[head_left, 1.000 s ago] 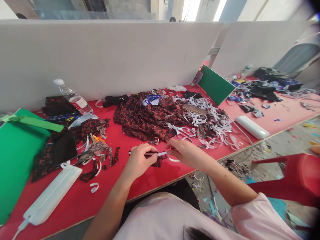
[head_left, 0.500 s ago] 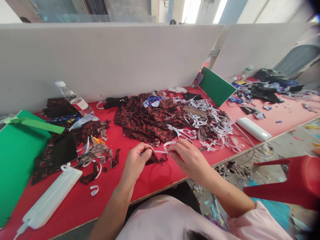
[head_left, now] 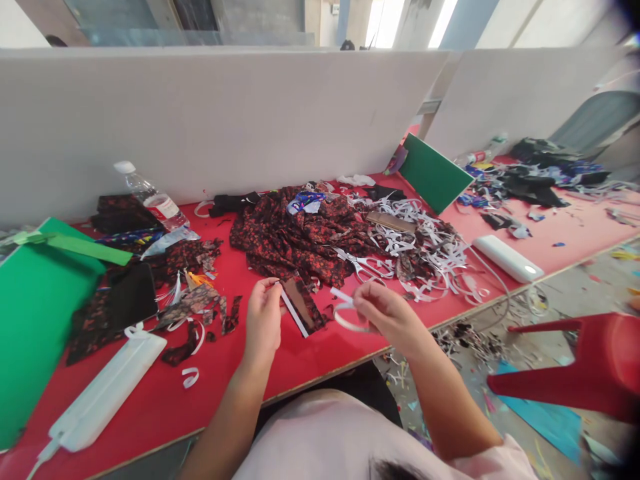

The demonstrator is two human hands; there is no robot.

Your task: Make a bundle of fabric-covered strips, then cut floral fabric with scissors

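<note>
My left hand [head_left: 263, 321] pinches a small dark floral fabric piece [head_left: 302, 306] with a white strip along one edge, held just above the red table [head_left: 310, 353]. My right hand [head_left: 385, 312] holds a curled white paper strip [head_left: 345, 313], a short way to the right of the fabric piece and apart from it. Just beyond both hands lies a heap of red-and-black floral cloth [head_left: 300, 237], with scissors [head_left: 363, 263] resting on its right side.
A pile of white paper strips [head_left: 435, 250] lies right of the cloth. A water bottle [head_left: 150, 197], green boards [head_left: 35, 300] [head_left: 434, 172], two white cases [head_left: 103, 393] [head_left: 507, 258] and fabric scraps [head_left: 193, 300] surround the spot. A red chair [head_left: 580, 363] stands right. White partitions [head_left: 225, 113] back the table.
The hands, joined on the strip and fabric before, have pulled apart. The white strip has come off into the right hand, and the left hand has tilted the fabric piece up.
</note>
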